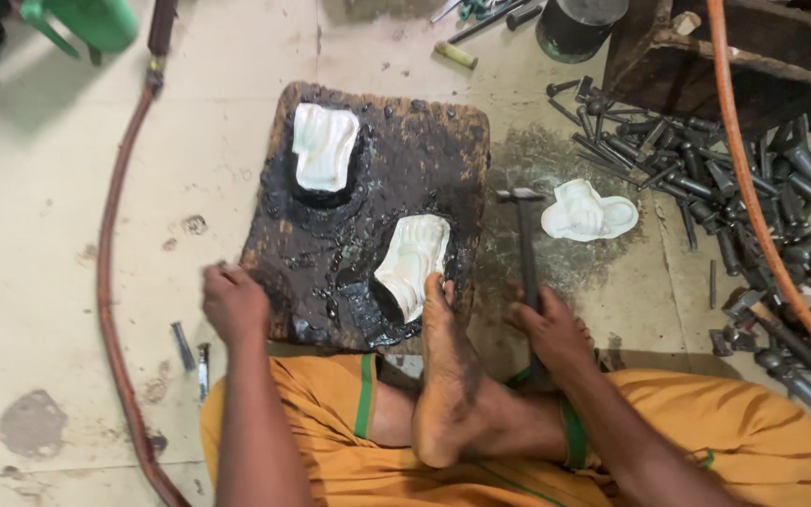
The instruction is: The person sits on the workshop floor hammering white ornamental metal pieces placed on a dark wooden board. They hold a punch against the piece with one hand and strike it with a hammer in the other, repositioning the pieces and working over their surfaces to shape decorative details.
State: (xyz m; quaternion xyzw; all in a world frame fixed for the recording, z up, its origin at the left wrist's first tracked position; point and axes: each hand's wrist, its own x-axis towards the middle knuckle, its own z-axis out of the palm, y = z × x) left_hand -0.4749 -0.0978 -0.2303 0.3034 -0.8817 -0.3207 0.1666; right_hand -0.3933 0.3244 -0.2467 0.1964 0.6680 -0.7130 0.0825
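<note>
A dark, tar-coated wooden board [443,131] lies on the floor in front of me. Two white embossed metal pieces are set into the tar: one at the back left [324,145], one near the front [413,263]. My foot [445,376] rests on the board's front edge, its toes touching the near piece. My left hand [234,302] is closed at the board's left front corner; whether it grips something small is hidden. My right hand [548,329] is shut on the handle of a hammer [526,239], whose head lies on the floor right of the board.
A third white embossed piece [589,214] lies on the floor right of the hammer. Several dark metal punches [706,178] are heaped at the right. A brown hose [110,272] curves along the left, an orange hose [753,188] crosses the right. Two small punches [191,355] lie near my left hand.
</note>
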